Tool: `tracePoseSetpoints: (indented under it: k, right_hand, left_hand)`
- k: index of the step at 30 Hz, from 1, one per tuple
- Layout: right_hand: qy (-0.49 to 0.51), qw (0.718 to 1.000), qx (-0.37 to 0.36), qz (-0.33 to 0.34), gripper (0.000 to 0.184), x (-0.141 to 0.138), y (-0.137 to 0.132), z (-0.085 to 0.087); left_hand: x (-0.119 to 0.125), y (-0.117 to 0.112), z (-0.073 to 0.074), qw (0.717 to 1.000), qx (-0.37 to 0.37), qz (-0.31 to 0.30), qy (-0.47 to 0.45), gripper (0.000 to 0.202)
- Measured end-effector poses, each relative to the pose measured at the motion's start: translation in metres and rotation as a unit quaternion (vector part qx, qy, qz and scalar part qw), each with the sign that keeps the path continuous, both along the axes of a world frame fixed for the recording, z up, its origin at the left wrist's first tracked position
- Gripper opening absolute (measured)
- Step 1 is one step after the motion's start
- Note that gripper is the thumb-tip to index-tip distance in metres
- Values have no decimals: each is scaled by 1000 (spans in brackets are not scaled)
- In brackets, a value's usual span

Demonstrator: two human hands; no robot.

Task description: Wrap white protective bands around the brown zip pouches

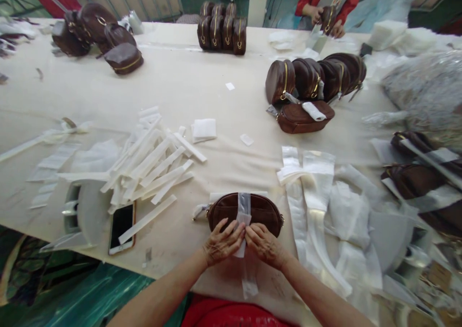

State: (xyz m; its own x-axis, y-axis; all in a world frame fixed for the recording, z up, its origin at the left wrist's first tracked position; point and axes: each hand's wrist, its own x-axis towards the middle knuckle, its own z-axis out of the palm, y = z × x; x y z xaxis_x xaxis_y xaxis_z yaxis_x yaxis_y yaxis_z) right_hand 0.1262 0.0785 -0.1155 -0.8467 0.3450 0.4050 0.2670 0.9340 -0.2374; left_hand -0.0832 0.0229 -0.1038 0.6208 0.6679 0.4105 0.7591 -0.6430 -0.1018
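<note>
So, on the left of the bench (202,173) there's a phone (121,226) lying face up with one of the white strips from a messy heap (151,163) across its edge. Next along, near the front edge in the middle, is the bag (263,212) being worked on: dark brown, smooth, kinda leathery, an oval with rounded ends and a seam running across its panel. That panel faces up toward the camera, and the long axis runs left to right, square across the person's front, so the ends point sideways and one long curved edge faces away. Left end's got metal hardware with a wrapped bit (199,211) sticking out. Left hand (224,243) comes in over the near edge, then a clear band (244,203) crosses the middle the short way, with a white piece (243,218) on it. Right hand (265,246) mirrors the left, fingertips almost meeting there. Can't tell if either grip is pinching or just pressing. The right end has a gold-coloured ring (283,219). Further right, just past the bag, there's a spread of white wrapping strips (317,178).
</note>
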Motion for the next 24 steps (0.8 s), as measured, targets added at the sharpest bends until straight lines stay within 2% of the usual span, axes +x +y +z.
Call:
tracePoseSetpoints:
  k: [6, 13, 19, 21, 24]
  right_hand:
    - [0, 999, -13, -32, 26, -2, -5, 14]
    - [42, 985, -87, -141, 48, -11, -30, 28]
    - [35, 947, -142, -287, 35, -32, -45, 31]
    - [15, 938, -162, -307, 30, -35, -44, 32]
    - [-15, 936, -183, -300, 25, -34, -38, 34]
  left_hand:
    - [0, 1, 6, 1000, 8, -3, 6, 30]
    - [-1, 4, 7, 999, 1, -37, -22, 37]
    - [-5, 8, 4, 992, -36, -75, -91, 51]
    - [-5, 11, 4, 990, -39, -89, -102, 57]
    - [-5, 17, 7, 987, -17, -127, -100, 62]
